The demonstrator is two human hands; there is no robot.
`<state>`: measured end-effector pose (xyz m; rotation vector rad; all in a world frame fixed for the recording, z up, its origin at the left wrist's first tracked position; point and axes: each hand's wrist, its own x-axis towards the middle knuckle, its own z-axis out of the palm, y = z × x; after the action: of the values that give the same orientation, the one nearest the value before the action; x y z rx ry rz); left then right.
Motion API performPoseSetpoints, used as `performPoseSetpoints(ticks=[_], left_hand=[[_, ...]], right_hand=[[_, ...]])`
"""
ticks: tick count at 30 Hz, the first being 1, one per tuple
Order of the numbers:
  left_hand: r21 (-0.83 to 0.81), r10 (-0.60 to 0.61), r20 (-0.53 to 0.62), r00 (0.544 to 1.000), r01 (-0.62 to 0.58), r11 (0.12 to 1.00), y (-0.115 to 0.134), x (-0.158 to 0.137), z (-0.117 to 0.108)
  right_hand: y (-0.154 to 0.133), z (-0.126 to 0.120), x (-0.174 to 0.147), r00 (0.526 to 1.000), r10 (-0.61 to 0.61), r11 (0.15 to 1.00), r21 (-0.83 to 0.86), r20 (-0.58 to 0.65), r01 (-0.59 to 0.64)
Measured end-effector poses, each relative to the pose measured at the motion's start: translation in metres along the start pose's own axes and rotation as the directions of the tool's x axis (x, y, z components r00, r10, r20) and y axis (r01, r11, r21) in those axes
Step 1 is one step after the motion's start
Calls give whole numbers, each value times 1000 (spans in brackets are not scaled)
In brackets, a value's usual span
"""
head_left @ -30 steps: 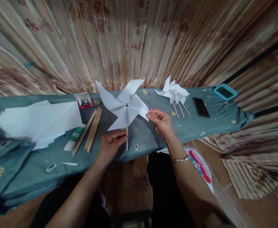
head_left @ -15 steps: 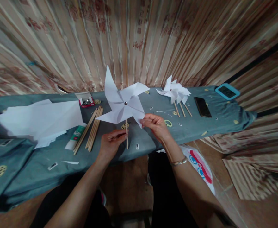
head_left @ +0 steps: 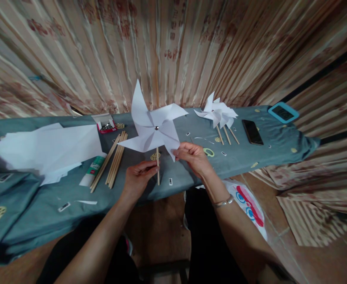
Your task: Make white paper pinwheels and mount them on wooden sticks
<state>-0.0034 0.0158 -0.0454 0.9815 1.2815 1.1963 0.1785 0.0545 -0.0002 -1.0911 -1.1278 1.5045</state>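
A white paper pinwheel (head_left: 164,136) with a round metal pin at its centre is held up above the table, facing me. Its wooden stick (head_left: 158,175) is pinched between the thumb and fingers of my left hand (head_left: 139,177). My right hand (head_left: 192,157) grips the tip of the pinwheel's lower right blade. Left of my left hand lie several loose wooden sticks (head_left: 115,165) and a green-and-white glue tube (head_left: 94,170). Behind them stands an open red box (head_left: 108,128) of small metal pins.
White paper sheets (head_left: 49,150) are piled at the left of the cloth-covered table (head_left: 188,181). On the right lie more white pinwheels (head_left: 217,112), a ring-shaped green thing (head_left: 209,152), a phone (head_left: 252,132) and a blue-framed timer (head_left: 283,113). A pleated curtain (head_left: 161,51) hangs behind.
The pinwheel has turned very slightly, its top blade shifting a little to the right. Both hands keep their grip in nearly the same place. The view has shifted slightly.
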Motion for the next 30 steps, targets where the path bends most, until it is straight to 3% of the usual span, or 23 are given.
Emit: performPoseSetpoints(ticks=[17, 30], left_hand=[[-32, -16, 34, 999, 17, 999, 1, -2, 4], [-23, -7, 101, 995, 10, 1000, 8, -5, 7]], right_hand=[[9, 12, -3, 992, 60, 998, 26, 109, -63], [12, 15, -4, 976, 37, 999, -39, 216, -29]])
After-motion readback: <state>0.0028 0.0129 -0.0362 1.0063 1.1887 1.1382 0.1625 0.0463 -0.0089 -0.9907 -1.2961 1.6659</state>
